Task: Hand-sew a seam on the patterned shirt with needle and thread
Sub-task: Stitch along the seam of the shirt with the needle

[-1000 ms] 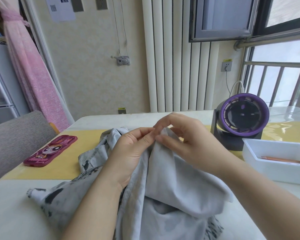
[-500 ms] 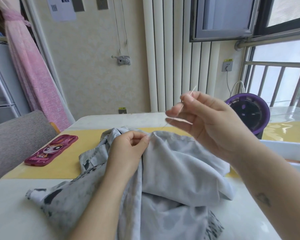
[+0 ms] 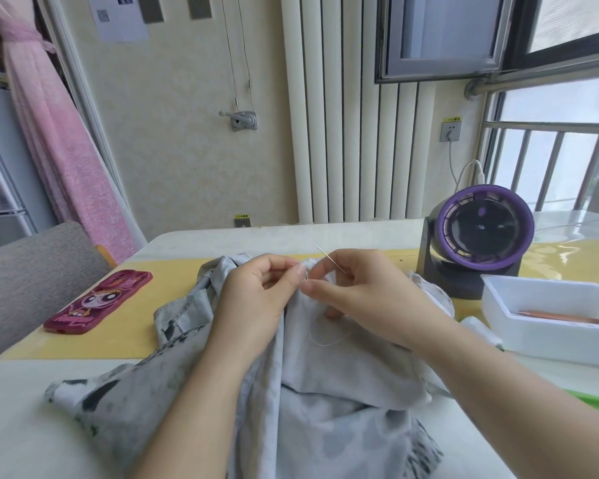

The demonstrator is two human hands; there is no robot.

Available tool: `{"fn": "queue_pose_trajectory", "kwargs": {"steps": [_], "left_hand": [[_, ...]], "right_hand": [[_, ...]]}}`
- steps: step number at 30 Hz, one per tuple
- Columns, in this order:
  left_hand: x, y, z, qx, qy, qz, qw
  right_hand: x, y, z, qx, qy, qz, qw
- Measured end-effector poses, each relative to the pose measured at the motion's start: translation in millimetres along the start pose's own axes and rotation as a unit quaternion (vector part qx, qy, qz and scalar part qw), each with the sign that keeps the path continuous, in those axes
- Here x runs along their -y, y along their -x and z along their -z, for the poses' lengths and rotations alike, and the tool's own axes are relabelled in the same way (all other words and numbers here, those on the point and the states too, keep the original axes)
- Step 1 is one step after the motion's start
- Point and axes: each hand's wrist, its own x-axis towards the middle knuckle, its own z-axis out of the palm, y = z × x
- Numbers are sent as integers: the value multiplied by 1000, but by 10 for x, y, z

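The grey patterned shirt (image 3: 325, 382) lies bunched on the table, inside out, with black marks showing at its left and lower edges. My left hand (image 3: 256, 299) pinches a raised fold of the shirt at its top edge. My right hand (image 3: 367, 302) sits right beside it and pinches the thin silver needle (image 3: 329, 258), whose free end sticks up and to the left above the fingers. A loop of pale thread (image 3: 322, 340) hangs slack on the cloth below my right hand.
A pink phone (image 3: 97, 302) lies on the yellow table mat (image 3: 146, 337) to the left. A purple desk fan (image 3: 478, 236) stands at the right, with a white tray (image 3: 547, 337) holding a copper-coloured tool in front of it. A grey chair back (image 3: 25, 271) is at far left.
My right hand, raised high with the needle and taut thread half a second ago, has come back down to the fold beside my left hand. The thread now hangs slack.
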Motion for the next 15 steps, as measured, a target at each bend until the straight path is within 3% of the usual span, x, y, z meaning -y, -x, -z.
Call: {"fn": "queue_pose_trajectory", "kwargs": {"steps": [8,12,15], "left_hand": [[-8,12,-7,24,19,-1,1000],[52,-18,17,-4,-45,2,999],[87,-21,8,-21,-97,-7,995]], "right_hand": [[-35,-5,1,-20,8,49,999],[31,-24,72,-51,-187,69,979],[125,-19,103,-25,-404,60,913]]}}
